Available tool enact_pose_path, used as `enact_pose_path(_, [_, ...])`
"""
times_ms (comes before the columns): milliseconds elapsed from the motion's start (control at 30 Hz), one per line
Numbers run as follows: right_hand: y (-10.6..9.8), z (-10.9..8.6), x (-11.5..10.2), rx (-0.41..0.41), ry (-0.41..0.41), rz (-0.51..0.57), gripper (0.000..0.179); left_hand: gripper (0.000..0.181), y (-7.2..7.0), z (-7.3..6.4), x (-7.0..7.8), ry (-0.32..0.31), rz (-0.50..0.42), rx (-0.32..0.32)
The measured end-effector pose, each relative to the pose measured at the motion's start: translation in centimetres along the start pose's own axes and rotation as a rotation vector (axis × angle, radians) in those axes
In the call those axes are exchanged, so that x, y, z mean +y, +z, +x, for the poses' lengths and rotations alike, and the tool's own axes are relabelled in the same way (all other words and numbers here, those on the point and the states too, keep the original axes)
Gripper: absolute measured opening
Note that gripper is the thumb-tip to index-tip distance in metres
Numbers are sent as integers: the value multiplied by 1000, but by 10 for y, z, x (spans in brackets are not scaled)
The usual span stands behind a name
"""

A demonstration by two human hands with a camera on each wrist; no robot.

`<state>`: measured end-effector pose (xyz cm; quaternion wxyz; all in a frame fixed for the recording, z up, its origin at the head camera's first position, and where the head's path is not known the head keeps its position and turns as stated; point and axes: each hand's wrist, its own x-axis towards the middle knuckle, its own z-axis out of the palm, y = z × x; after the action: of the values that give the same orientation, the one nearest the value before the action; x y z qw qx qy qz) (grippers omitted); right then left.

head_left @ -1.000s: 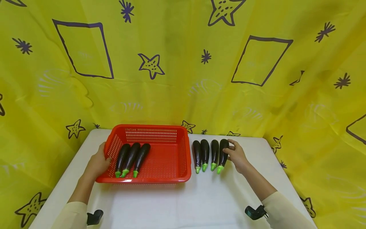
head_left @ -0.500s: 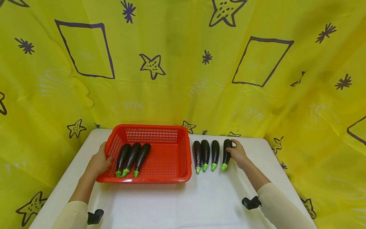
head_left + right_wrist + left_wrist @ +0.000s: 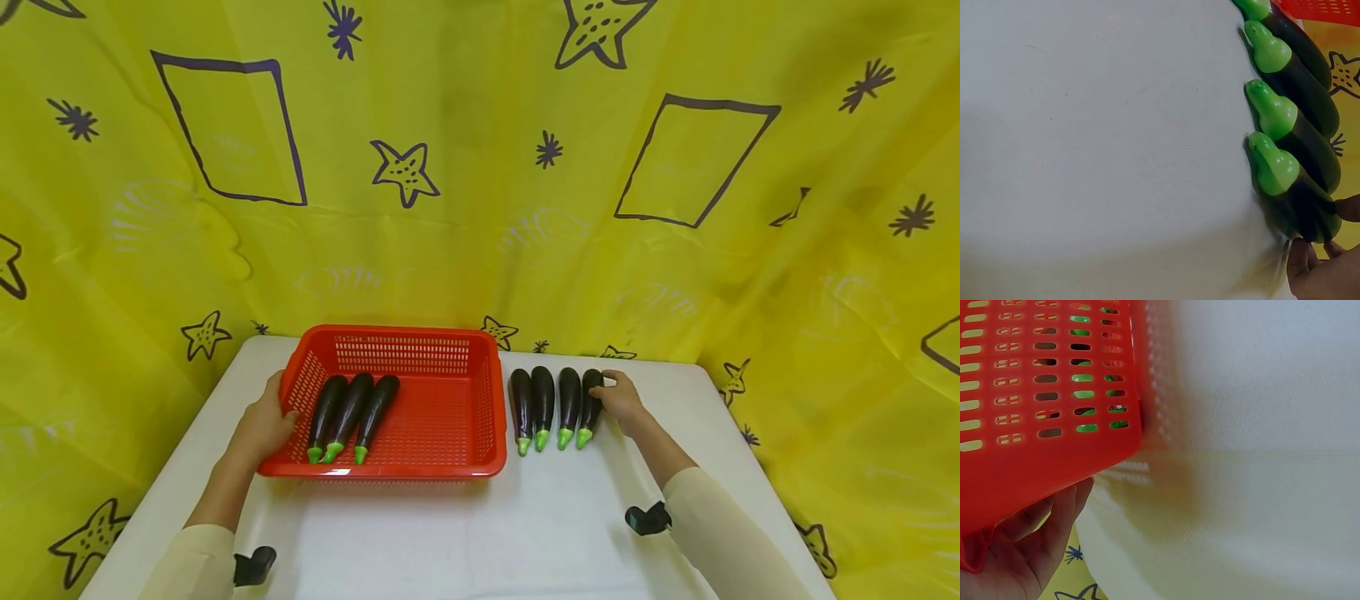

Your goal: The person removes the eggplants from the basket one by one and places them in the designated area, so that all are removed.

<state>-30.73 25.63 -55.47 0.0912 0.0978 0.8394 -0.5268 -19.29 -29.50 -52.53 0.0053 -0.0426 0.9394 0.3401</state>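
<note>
My left hand (image 3: pixel 264 422) grips the left rim of a red perforated plastic basket (image 3: pixel 390 472); in the left wrist view, its fingers (image 3: pixel 1063 515) lie under the basket's edge. Three dark eggplants (image 3: pixel 350 417) with green stem ends lie side by side in the basket's left part. To the right of the basket, several more stand in a row on the table, stem ends toward me. At the right end of that row, my right hand (image 3: pixel 621 400) pinches the rounded end of an eggplant (image 3: pixel 1300 206) between thumb and fingers. This eggplant lies close against its neighbour (image 3: pixel 1316 153).
A white cloth-covered table (image 3: pixel 420 542) bears everything. Behind it and at both sides hangs a yellow curtain (image 3: pixel 480 250) with starfish drawings. A black wrist camera (image 3: pixel 648 519) sits by the right sleeve, another black device (image 3: pixel 255 567) by the left.
The right hand first moved the end eggplant slightly right, away from its neighbour, then back left beside it. The left hand and the basket have stayed in place.
</note>
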Motion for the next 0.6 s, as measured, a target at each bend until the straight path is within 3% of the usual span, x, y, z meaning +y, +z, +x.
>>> enact_pose_path(333, [5, 0, 3, 5, -28, -22, 59, 73, 1, 0, -1, 8, -2, 5])
enact_pose_path(600, [8, -2, 1, -8, -34, 23, 59, 73, 1, 1, -3, 4, -4, -5])
